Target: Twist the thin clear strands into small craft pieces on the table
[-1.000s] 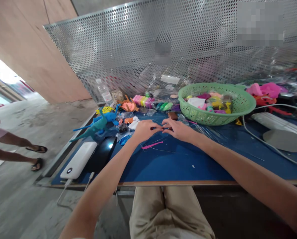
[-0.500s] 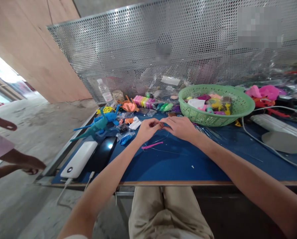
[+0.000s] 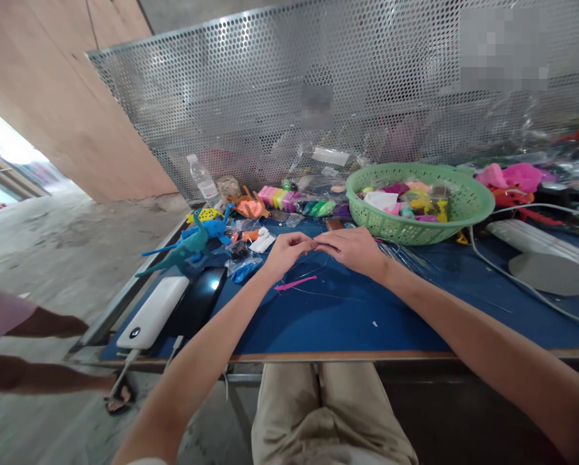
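My left hand (image 3: 289,253) and my right hand (image 3: 350,250) meet fingertip to fingertip above the blue table top (image 3: 338,323). Both are closed in a pinch; whatever lies between the fingertips is too small to make out. Just below them rests a thin pink plastic strip (image 3: 296,283) with a small loop at one end. Fine clear strands (image 3: 326,296) trail across the blue surface near it. Behind my right hand a brown piece (image 3: 335,224) shows in part.
Teal and blue dinosaur figures (image 3: 192,242), a white power bank (image 3: 154,313) and a dark phone (image 3: 200,300) lie left. A green basket (image 3: 420,236) of colourful pieces stands back right, before a perforated metal panel (image 3: 251,97). A person's leg (image 3: 52,374) shows at far left.
My fingertips have shifted slightly while staying together; my right fingers are more curled. The person at the left has moved, and a sandalled foot now shows beside the table.
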`<state>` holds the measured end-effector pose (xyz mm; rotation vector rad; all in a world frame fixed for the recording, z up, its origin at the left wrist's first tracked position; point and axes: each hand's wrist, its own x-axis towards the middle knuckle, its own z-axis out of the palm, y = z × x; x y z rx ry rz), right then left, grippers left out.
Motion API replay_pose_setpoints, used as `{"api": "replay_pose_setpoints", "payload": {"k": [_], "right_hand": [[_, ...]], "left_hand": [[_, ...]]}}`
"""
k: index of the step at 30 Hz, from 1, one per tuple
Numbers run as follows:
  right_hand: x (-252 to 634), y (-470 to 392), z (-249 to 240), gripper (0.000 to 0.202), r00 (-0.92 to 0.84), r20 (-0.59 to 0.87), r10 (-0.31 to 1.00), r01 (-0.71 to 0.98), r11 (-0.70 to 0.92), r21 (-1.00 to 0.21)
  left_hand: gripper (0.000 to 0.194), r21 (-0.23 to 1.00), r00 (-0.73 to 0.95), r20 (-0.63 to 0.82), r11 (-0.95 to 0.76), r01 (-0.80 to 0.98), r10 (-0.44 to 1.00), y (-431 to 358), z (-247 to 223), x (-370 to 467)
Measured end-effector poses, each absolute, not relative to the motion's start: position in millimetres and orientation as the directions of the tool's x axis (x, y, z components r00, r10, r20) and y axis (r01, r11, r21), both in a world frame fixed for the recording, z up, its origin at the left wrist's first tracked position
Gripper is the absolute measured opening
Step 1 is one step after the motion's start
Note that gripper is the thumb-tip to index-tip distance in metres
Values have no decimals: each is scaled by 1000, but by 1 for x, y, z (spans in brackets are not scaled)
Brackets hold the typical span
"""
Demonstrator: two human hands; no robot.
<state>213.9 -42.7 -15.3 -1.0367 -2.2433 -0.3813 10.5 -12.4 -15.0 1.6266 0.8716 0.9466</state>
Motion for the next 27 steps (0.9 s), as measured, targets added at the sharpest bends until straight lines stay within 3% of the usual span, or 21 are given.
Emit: {"api": "replay_pose_setpoints", "payload": {"k": [9, 14, 18, 21, 27], "right_hand": [[218, -44, -11, 29, -401, 677, 617, 751, 645, -143], [219, -54, 4, 26, -283, 707, 648, 703, 642, -307], [206, -72, 24, 19, -105, 764, 637, 544, 680, -492], [194, -84, 35, 14, -10, 760, 650, 392, 702, -595], [194, -71, 32, 20, 145, 634, 760, 39, 635, -771]], "left_hand": [[34, 892, 505, 269, -410, 190, 820, -15, -5, 6], [33, 831, 509, 349, -511, 220, 787, -16, -5, 5], [44, 734, 558, 516, -671, 104, 650, -25, -5, 11], [52, 716, 605, 561, -698, -12, 565, -35, -7, 21], [45, 873, 732, 381, -480, -84, 564, -53, -8, 41]]}}
